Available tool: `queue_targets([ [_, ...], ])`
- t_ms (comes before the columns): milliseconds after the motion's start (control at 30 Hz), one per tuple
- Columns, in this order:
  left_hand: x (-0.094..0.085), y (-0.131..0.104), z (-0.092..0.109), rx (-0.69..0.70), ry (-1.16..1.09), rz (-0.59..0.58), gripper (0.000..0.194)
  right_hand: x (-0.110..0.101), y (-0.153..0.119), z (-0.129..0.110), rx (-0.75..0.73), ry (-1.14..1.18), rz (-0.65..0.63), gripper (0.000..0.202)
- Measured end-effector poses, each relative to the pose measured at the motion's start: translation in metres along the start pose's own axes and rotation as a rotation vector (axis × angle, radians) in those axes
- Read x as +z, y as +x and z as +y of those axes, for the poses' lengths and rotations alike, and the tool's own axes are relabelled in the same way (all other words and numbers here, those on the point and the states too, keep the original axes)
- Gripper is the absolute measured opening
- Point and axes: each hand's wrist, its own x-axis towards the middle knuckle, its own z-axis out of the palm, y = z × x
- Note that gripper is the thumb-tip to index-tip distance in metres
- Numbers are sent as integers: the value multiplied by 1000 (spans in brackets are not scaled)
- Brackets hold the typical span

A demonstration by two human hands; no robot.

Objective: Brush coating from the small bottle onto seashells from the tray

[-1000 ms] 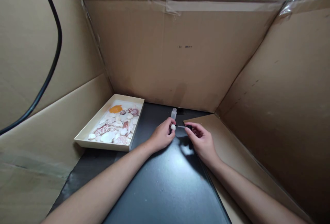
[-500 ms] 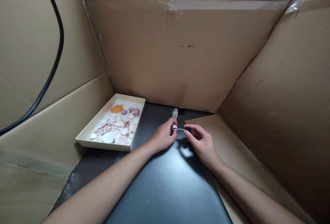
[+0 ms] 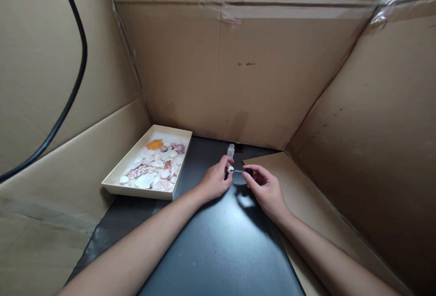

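Pinching a small white object between thumb and fingers, the left hand is positioned over the far half of the dark bench. The right hand grasps a black cap by its fingertips; from the cap a thin stem extends leftward, roughly level, to the white object. The stem's dark tip overlaps that object in view; actual contact cannot be confirmed. Both hands are closed on their items, near each other but apart.

A small translucent bottle, its neck uncovered, stands upright just beyond the left hand. To the left, a shallow pale tray contains assorted shells, white and reddish-patterned, with one orange shell near its far end. A flat cardboard sheet lies at the right. Cardboard walls enclose the area; a black cable curves across the left one.
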Motion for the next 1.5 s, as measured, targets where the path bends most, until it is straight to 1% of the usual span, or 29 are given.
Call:
queue_targets([
  [100, 0, 1, -1, -4, 10, -5, 26, -1, 0, -1, -4, -6, 36, 30],
  [267, 0, 1, -1, 1, 24, -39, 18, -1, -1, 1, -20, 17, -45, 30],
  [433, 0, -1, -1, 36, 34, -31, 18, 0, -2, 3, -1, 8, 9, 28],
  [567, 0, -1, -2, 71, 62, -7, 21, 0, -1, 4, -24, 17, -45, 28],
  [633, 0, 0, -2, 80, 66, 3, 22, 0, 0, 4, -20, 8, -28, 28],
  [733, 0, 0, -1, 73, 68, -1, 22, -1, 0, 3, -12, 4, 4, 27],
  [867, 0, 0, -1, 67, 68, -10, 22, 0, -1, 2, -24, 18, -41, 30],
  [1033, 1, 0, -2, 57, 56, -17, 20, -1, -1, 1, 2, 7, 11, 30],
  [1200, 2, 1, -3, 35, 38, -28, 15, -1, 0, 5, -9, -15, -35, 29],
  [1333, 2, 2, -4, 3, -18, -10, 19, -1, 0, 8, 10, 11, 9, 28],
  [1400, 1, 3, -4, -6, -50, 0, 23, -1, 0, 8, 6, 32, -21, 28],
  [1500, 0, 4, -4, -8, -85, 2, 21, 0, 1, 7, 5, 22, -63, 28],
])
